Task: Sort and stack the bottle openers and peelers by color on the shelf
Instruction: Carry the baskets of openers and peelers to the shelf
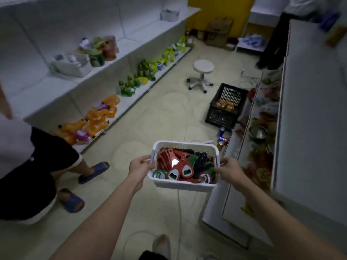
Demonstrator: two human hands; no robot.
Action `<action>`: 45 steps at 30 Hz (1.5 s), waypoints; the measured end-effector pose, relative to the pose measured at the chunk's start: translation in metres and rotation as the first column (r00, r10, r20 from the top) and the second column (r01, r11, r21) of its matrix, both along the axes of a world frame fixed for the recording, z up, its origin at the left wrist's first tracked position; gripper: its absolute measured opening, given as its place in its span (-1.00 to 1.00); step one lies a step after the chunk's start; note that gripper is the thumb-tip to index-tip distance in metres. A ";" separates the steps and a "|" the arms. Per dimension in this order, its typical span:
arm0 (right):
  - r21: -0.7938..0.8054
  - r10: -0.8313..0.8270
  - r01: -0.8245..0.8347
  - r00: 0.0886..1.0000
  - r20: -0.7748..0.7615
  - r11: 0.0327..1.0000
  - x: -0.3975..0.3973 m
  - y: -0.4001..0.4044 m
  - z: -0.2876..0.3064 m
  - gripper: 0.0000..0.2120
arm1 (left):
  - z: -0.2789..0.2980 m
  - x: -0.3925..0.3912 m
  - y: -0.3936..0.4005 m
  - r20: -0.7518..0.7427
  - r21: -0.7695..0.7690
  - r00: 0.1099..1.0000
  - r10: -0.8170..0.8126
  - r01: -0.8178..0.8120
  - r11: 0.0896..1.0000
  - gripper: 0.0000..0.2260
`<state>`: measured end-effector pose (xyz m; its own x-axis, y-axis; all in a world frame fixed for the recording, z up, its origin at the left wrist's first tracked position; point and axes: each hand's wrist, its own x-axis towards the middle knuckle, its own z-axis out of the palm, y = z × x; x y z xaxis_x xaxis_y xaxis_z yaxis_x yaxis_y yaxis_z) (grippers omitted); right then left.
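- Both hands grip a white basket (pixel 183 186) by its short ends, the left hand (pixel 140 166) curled over the left rim and the right hand (pixel 229 169) pinching the right rim, holding it level above the floor in an aisle.
- Inside, red bottle openers (pixel 177 170), green pieces (pixel 159 173) and black pieces (pixel 201 162) lie jumbled in one heap; peelers cannot be told from openers at this size.
- Sorting appears not yet begun: nothing from the basket sits on the white shelf (pixel 159 27) to the left, and every colour is mixed.
- Nearby, a black crate (pixel 226 107) on the floor holds orange and gold packets, and a second person stands at left in blue slippers (pixel 94 171).
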<state>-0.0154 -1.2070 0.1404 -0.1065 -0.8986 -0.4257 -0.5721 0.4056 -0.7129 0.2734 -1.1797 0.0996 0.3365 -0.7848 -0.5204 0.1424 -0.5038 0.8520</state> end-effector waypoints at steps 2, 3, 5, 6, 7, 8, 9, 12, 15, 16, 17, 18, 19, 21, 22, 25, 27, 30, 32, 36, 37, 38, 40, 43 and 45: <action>0.012 -0.038 0.038 0.999 0.022 0.999 0.012 -0.040 0.005 -0.84 | 0.010 0.017 -0.048 0.003 -0.017 0.998 -0.058 0.059 0.998 -0.58; 0.008 -0.052 0.052 0.998 0.026 0.999 0.017 -0.058 0.005 -0.90 | 0.015 0.025 -0.071 0.014 -0.033 0.997 -0.077 0.078 0.996 -0.57; 0.002 -0.081 0.081 0.996 0.030 0.997 0.028 -0.091 0.008 -0.90 | 0.027 0.036 -0.110 0.029 -0.065 0.994 -0.104 0.106 0.992 -0.56; -0.012 -0.093 0.093 0.995 0.036 0.996 0.033 -0.108 0.010 -0.88 | 0.032 0.042 -0.130 0.028 -0.075 0.993 -0.113 0.115 0.991 -0.56; -0.026 -0.104 0.105 0.993 0.048 0.994 0.038 -0.126 0.013 -0.89 | 0.037 0.047 -0.151 0.029 -0.084 0.992 -0.124 0.126 0.988 -0.56; -0.040 -0.104 0.106 0.993 0.058 0.993 0.044 -0.145 0.018 -0.90 | 0.041 0.053 -0.173 0.029 -0.095 0.991 -0.133 0.135 0.986 -0.55; -0.056 -0.107 0.110 0.993 0.059 0.992 0.048 -0.165 0.021 -0.91 | 0.044 0.059 -0.195 0.031 -0.110 0.990 -0.138 0.141 0.984 -0.55; -0.093 -0.109 0.113 0.993 0.043 0.989 0.058 -0.231 0.030 -0.91 | 0.048 0.071 -0.260 0.029 -0.125 0.987 -0.158 0.160 0.979 -0.55; -0.138 -0.081 0.085 0.996 0.039 0.987 0.064 -0.307 0.033 -0.91 | 0.050 0.082 -0.334 0.025 -0.141 0.981 -0.194 0.196 0.971 -0.56; -0.152 -0.068 0.072 0.997 0.029 0.986 0.065 -0.334 0.032 -0.93 | 0.051 0.085 -0.360 0.037 -0.145 0.977 -0.209 0.212 0.966 -0.56; -0.157 -0.060 0.062 0.998 0.022 0.986 0.066 -0.361 0.032 -0.91 | 0.052 0.087 -0.386 0.051 -0.146 0.974 -0.220 0.225 0.963 -0.55; -0.163 -0.047 0.048 0.999 0.008 0.985 0.069 -0.388 0.034 -0.88 | 0.054 0.090 -0.412 0.063 -0.139 0.974 -0.220 0.226 0.964 -0.54; -0.161 -0.037 0.035 0.999 -0.007 0.986 0.072 -0.413 0.035 -0.87 | 0.058 0.092 -0.437 0.069 -0.137 0.974 -0.216 0.224 0.965 -0.53; -0.156 -0.025 0.022 1.000 -0.017 0.987 0.079 -0.463 0.042 -0.87 | 0.067 0.097 -0.487 0.074 -0.150 0.975 -0.211 0.220 0.964 -0.51; -0.155 -0.014 0.012 1.000 -0.017 0.988 0.082 -0.488 0.045 -0.87 | 0.073 0.099 -0.511 0.082 -0.159 0.974 -0.210 0.220 0.962 -0.51; -0.148 -0.008 0.011 1.000 0.024 0.989 0.098 -0.562 0.061 -0.81 | 0.090 0.114 -0.581 0.082 -0.177 0.978 -0.193 0.205 0.963 -0.51; -0.140 -0.031 0.045 0.995 0.100 0.989 0.111 -0.614 0.072 -0.77 | 0.096 0.131 -0.629 0.077 -0.189 0.977 -0.197 0.208 0.960 -0.52; -0.127 -0.068 0.096 0.976 0.205 0.987 0.136 -0.692 0.085 -0.70 | 0.103 0.164 -0.707 0.075 -0.225 0.979 -0.189 0.202 0.953 -0.54; -0.115 -0.101 0.133 0.964 0.246 0.984 0.159 -0.745 0.089 -0.71 | 0.104 0.188 -0.764 0.084 -0.236 0.978 -0.193 0.208 0.949 -0.57; -0.107 -0.132 0.173 0.940 0.316 0.979 0.207 -0.842 0.096 -0.81 | 0.107 0.230 -0.875 0.091 -0.284 0.971 -0.221 0.238 0.929 -0.61; -0.095 -0.154 0.193 0.936 0.316 0.977 0.217 -0.865 0.096 -0.83 | 0.109 0.239 -0.902 0.096 -0.283 0.967 -0.234 0.252 0.925 -0.61; -0.080 -0.176 0.211 0.931 0.319 0.974 0.227 -0.888 0.097 -0.85 | 0.112 0.248 -0.928 0.096 -0.281 0.964 -0.247 0.264 0.923 -0.61; -0.058 -0.211 0.242 0.922 0.324 0.968 0.243 -0.935 0.100 -0.87 | 0.119 0.264 -0.978 0.114 -0.278 0.955 -0.272 0.294 0.915 -0.62; -0.051 -0.235 0.268 0.911 0.338 0.962 0.257 -1.006 0.106 -0.90 | 0.130 0.279 -1.053 0.121 -0.261 0.954 -0.275 0.298 0.918 -0.64; -0.053 -0.240 0.273 0.910 0.338 0.961 0.261 -1.052 0.108 -0.94 | 0.135 0.282 -1.100 0.115 -0.261 0.955 -0.273 0.294 0.920 -0.63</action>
<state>0.2459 -2.2591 0.2483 -0.2095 -0.8972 -0.3887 -0.1876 0.4270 -0.8846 0.5554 -2.2793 0.2345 0.1088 -0.9607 -0.2555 -0.0418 -0.2612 0.9644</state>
